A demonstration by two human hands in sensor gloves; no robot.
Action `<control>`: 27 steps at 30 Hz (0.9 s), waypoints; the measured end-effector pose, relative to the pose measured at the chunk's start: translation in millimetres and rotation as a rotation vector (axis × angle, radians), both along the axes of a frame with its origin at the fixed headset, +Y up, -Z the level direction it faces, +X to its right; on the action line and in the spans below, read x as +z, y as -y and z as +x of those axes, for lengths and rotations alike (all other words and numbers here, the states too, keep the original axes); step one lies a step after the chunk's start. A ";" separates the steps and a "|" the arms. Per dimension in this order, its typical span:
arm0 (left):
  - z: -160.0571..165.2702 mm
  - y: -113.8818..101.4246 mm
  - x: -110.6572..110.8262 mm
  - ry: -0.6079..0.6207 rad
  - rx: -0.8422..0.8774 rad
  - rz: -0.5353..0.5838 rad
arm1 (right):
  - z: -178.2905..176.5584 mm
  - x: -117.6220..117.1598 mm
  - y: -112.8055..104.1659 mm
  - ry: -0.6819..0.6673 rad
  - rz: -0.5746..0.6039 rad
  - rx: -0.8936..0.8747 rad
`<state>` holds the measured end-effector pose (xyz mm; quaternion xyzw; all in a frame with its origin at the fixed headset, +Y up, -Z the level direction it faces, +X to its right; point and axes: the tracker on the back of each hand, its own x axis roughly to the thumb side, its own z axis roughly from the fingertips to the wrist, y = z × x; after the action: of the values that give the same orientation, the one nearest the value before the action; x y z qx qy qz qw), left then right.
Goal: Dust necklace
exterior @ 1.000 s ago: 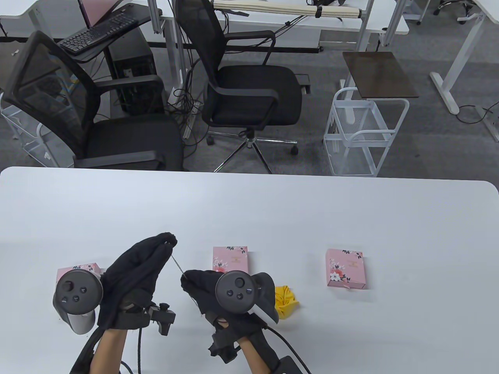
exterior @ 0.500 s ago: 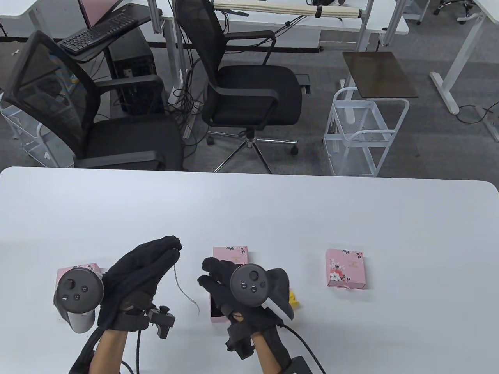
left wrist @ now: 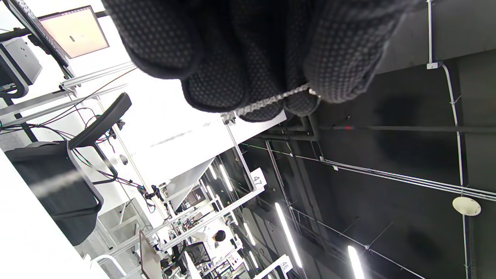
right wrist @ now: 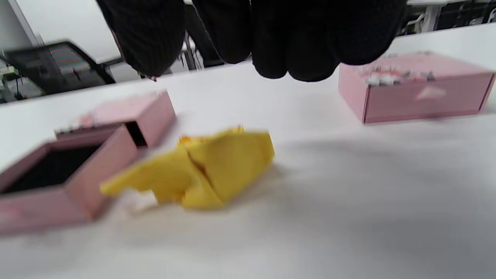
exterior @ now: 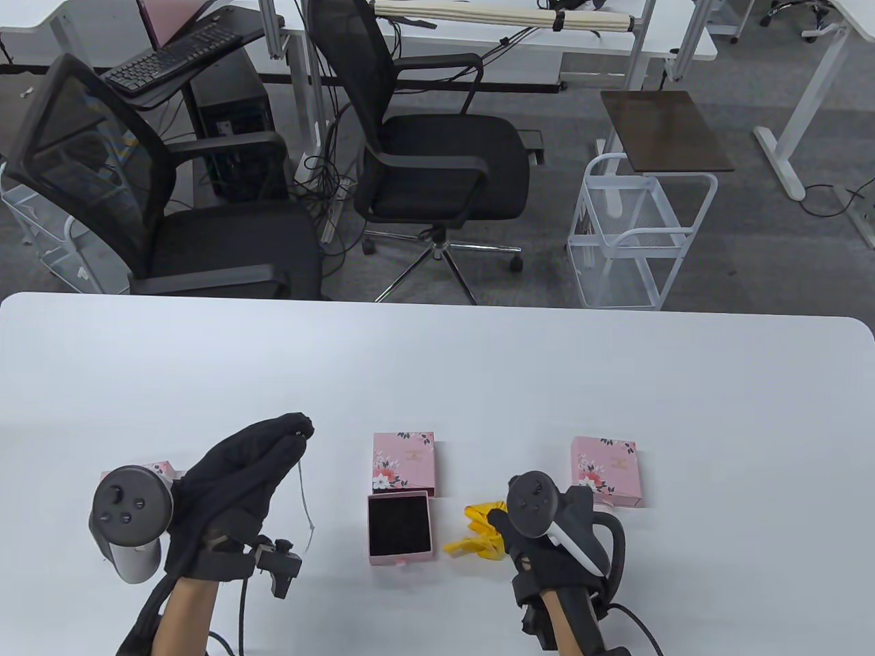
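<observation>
1. White laminate table point(exterior: 547, 383), smooth, rounded corners; its near edge is cut off by the frame.
2. Left hand point(exterior: 239, 478) in a black knit glove, raised, fingertips bunched and pinching the top of the necklace point(exterior: 304, 488). A grey rounded tracker point(exterior: 130, 516) is strapped to its back.
3. Right hand point(exterior: 547, 540), also in a black glove, is at the yellow cloth point(exterior: 482, 529). The table view hides the fingers under the tracker. In the right wrist view the fingertips point(right wrist: 294, 50) hang above the cloth with a gap showing, loosely bent and holding nothing.
4. Three pink floral cardboard boxes: a middle sleeve point(exterior: 403, 463); an open drawer tray point(exterior: 400, 527) with a black lining, just in front of the sleeve; a shut box point(exterior: 607, 470) beside the right hand. A third box point(exterior: 158, 469) is mostly hidden behind the left hand.
5. Yellow cloth: soft, crumpled, folded. It lies between the tray and the right hand. The wrist view is blurred by motion, so the weave cannot be read.
6. Necklace: a thin silver chain hanging from the left fingertips towards the table, left of the tray. In the table view it is only a hairline. The left wrist view shows twisted links point(left wrist: 271, 101) clamped between dotted-grip fingertips point(left wrist: 341, 69). Whether the lower end touches the table cannot be told.
</observation>
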<state>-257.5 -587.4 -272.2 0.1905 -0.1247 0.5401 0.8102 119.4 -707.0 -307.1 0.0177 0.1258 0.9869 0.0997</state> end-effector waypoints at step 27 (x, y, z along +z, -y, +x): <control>11.2 8.3 -4.2 0.030 0.010 -0.060 | -46.0 1.4 -46.6 -0.089 0.350 -0.826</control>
<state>-246.3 -595.7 -276.4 0.1585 -0.1193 0.5505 0.8109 73.4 -660.4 -305.7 0.1254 -0.0562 0.8691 0.4751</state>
